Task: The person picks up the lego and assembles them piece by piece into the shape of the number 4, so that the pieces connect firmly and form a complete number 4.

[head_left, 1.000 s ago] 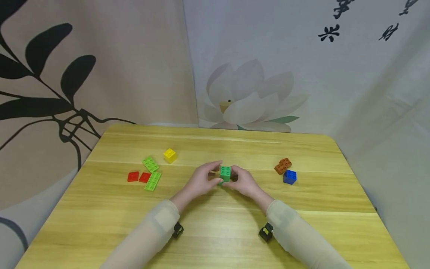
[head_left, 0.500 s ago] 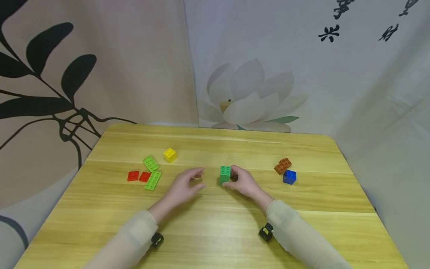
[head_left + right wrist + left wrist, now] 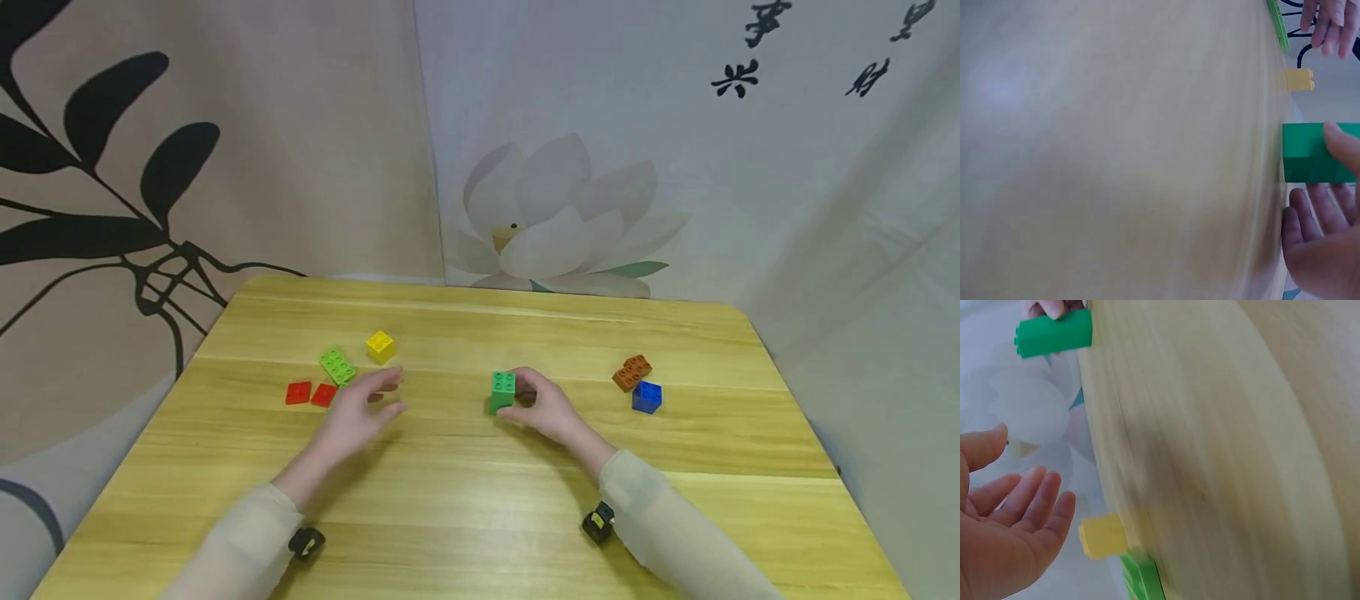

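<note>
At the middle of the wooden table [image 3: 480,492] stands a tall green building brick [image 3: 502,395] with studs on top. My right hand [image 3: 549,410] holds its right side between thumb and fingers; in the right wrist view the thumb lies across the green brick [image 3: 1305,153]. To the left, my left hand [image 3: 357,417] hovers with fingers spread and nothing in its grasp. It overlaps a lime-green brick in the head view and mostly hides it. Near its fingertips are a yellow brick [image 3: 380,347], another lime-green brick [image 3: 337,367] and a red brick [image 3: 325,395].
A second red brick [image 3: 298,392] lies at the far left of the group. On the right side, an orange-brown pair of bricks [image 3: 632,372] sits against a blue brick [image 3: 647,397]. A printed cloth [image 3: 570,167] hangs behind the table's back edge.
My left hand has let go of the green brick and moved left to the lime-green and red bricks. The right hand stays at the green brick.
</note>
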